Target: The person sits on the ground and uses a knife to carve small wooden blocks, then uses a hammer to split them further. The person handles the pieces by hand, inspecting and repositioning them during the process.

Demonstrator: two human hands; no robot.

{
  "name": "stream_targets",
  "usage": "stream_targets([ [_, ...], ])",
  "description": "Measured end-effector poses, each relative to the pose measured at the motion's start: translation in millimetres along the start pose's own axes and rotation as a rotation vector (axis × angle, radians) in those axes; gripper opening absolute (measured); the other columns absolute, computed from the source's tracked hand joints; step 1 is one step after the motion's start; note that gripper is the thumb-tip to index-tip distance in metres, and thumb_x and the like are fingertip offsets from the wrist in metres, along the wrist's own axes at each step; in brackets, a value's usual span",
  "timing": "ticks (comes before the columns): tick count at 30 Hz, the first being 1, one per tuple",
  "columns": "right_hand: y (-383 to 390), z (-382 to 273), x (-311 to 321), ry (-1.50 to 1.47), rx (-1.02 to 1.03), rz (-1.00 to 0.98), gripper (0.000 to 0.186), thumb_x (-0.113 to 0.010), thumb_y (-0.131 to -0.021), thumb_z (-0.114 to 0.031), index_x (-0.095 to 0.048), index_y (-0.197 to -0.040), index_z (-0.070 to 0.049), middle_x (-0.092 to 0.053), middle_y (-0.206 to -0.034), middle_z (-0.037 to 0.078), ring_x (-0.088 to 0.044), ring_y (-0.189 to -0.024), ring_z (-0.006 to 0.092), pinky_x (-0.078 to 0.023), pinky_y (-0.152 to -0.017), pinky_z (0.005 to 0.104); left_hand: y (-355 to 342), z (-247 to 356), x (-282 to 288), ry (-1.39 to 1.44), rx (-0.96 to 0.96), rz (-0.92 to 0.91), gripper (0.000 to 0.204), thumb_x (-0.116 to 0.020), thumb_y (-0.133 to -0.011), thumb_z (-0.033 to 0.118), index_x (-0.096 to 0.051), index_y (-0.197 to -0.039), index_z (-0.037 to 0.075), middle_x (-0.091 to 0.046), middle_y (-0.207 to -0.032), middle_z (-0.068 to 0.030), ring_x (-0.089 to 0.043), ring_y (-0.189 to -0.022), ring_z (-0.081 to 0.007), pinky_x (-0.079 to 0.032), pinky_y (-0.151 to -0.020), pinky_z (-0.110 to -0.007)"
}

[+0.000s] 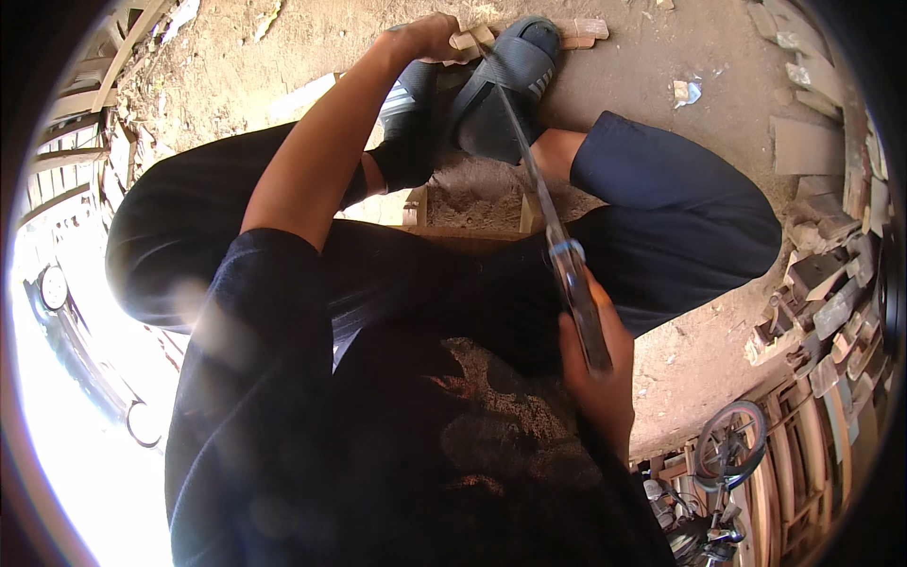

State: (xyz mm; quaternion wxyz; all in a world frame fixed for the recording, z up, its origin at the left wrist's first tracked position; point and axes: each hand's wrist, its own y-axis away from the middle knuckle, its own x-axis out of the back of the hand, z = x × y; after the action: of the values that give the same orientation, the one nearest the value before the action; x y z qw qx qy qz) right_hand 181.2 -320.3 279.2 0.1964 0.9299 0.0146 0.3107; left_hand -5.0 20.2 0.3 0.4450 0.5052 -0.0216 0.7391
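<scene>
My left hand (423,38), at the top of the view, is closed on a small light wooden block (468,40). My right hand (605,369) grips the dark handle of a long, narrow-bladed tool (529,170), with a pale blue band near the handle. The blade slants up from my lap to the block, passing over my grey slide sandal (501,104); whether its tip touches the wood is hard to tell. My other sandal (397,99) is partly behind my left forearm. My crossed legs in dark trousers (680,208) frame both feet.
Wood offcuts (586,30) lie beyond my feet on the dirt floor (690,57). Stacked boards and scraps (822,293) line the right side. A bicycle or motorbike (732,444) stands at the lower right. A dark vehicle (90,359) shows in glare at the left.
</scene>
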Motion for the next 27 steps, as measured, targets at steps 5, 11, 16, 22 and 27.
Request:
stream_targets([
  [5,-14,-19,7,-0.109,-0.235,-0.102,0.047,-0.054,-0.090,-0.004,-0.045,-0.136,0.000,-0.062,-0.114,0.026,-0.063,-0.106,0.0366,-0.051,-0.086,0.0378,1,-1,0,-0.014,-0.069,0.021,0.042,-0.071,-0.078,0.038,-0.070,-0.099,0.002,-0.069,-0.084,-0.0185,-0.068,-0.079,-0.0310,-0.053,-0.074,-0.040],
  [11,6,-2,6,-0.131,-0.110,-0.013,0.047,-0.056,-0.089,-0.007,-0.046,-0.134,0.001,-0.063,-0.107,0.026,-0.065,-0.096,0.0390,-0.051,-0.078,0.0386,-3,0,6,-0.074,-0.040,-0.045,0.049,-0.073,-0.078,0.043,-0.068,-0.109,0.005,-0.068,-0.098,-0.0216,-0.066,-0.091,-0.0338,-0.051,-0.080,-0.041],
  [16,-35,-11,-6,-0.258,-0.269,-0.125,0.048,-0.056,-0.089,-0.007,-0.044,-0.135,0.001,-0.066,-0.095,0.025,-0.068,-0.082,0.0403,-0.053,-0.069,0.0390,-13,-13,15,-0.129,-0.052,-0.111,0.051,-0.073,-0.078,0.043,-0.067,-0.112,0.006,-0.067,-0.102,-0.0221,-0.066,-0.094,-0.0342,-0.051,-0.081,-0.041],
  [22,-3,-4,-4,-0.216,-0.134,0.040,0.047,-0.057,-0.088,-0.009,-0.045,-0.133,0.001,-0.063,-0.090,0.029,-0.065,-0.076,0.0428,-0.051,-0.062,0.0435,-10,-11,15,-0.146,-0.037,-0.105,0.059,-0.077,-0.073,0.042,-0.065,-0.112,-0.001,-0.068,-0.102,-0.0221,-0.066,-0.096,-0.0336,-0.051,-0.085,-0.039],
  [27,-31,-7,-12,-0.274,-0.266,-0.044,0.049,-0.057,-0.089,-0.007,-0.043,-0.135,0.002,-0.064,-0.094,0.028,-0.066,-0.081,0.0399,-0.051,-0.067,0.0410,-15,-8,8,-0.047,-0.071,-0.155,0.041,-0.072,-0.079,0.042,-0.071,-0.102,0.007,-0.070,-0.085,-0.0159,-0.067,-0.078,-0.0297,-0.052,-0.074,-0.040],
])
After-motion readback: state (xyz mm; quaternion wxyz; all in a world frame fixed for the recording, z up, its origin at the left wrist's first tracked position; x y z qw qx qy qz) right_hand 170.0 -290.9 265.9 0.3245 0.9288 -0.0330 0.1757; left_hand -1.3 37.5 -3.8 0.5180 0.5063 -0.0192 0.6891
